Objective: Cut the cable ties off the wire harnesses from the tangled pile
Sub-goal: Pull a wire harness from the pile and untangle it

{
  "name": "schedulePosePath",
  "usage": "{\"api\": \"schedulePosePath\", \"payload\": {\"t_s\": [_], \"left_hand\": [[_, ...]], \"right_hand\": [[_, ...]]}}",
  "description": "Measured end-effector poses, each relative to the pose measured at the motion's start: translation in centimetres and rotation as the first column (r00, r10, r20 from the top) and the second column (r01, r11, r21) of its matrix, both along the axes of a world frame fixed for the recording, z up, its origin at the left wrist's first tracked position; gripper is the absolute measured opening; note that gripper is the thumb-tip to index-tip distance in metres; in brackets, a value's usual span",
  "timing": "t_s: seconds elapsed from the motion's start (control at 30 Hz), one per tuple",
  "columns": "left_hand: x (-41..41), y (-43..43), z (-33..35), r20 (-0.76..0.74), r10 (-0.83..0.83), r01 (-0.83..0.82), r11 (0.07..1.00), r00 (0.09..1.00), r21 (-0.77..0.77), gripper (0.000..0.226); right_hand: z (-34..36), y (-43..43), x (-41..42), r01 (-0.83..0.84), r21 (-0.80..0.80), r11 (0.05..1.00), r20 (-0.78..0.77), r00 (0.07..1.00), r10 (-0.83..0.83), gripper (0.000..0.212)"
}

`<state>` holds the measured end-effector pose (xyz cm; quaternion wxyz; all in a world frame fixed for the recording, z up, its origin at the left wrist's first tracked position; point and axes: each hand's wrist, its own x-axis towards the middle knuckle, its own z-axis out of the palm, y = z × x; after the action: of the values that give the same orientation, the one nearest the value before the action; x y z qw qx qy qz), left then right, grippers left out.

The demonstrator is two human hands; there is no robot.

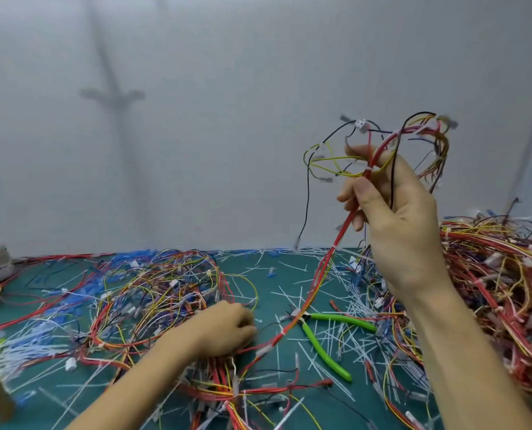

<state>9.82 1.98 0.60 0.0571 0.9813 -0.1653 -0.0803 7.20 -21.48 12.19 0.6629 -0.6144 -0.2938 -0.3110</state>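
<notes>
right grip (392,212) is up in front of the wall (227,119), clamped on one harness (348,218): thumb and fingers pinch its red bundle just below a white cable tie (368,167) that wraps the bundle. Loops of yellow, black and red wire with small connectors fan out above the fingers, blurred

from there the red bundle hangs down to the table (284,271), crosses over the head of the cutters (342,319) and runs on toward the left grip (227,328)

left grip is low on the table, knuckles up, fingers curled down into wires near the far end of that bundle. I can't tell whether it actually holds any

cutters: green handles, lying flat between the two arms, handles spread, nobody touching them

main pile (491,274) fills the right side behind the right forearm. I see a looser tangle (165,290) left of the left grip, and white offcuts (333,332) scattered all over the table
</notes>
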Motion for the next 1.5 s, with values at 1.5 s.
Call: {"api": "schedulePosePath", "payload": {"t_s": [1.5], "left_hand": [[-4.3,-3.1,6.7,0.611,0.381,0.556,0.256,0.694,-0.791,0.016]], "right_hand": [[-0.2,2.2,-0.7,-0.016,-0.145,0.989,-0.184,0.983,-0.011,0.034]]}}
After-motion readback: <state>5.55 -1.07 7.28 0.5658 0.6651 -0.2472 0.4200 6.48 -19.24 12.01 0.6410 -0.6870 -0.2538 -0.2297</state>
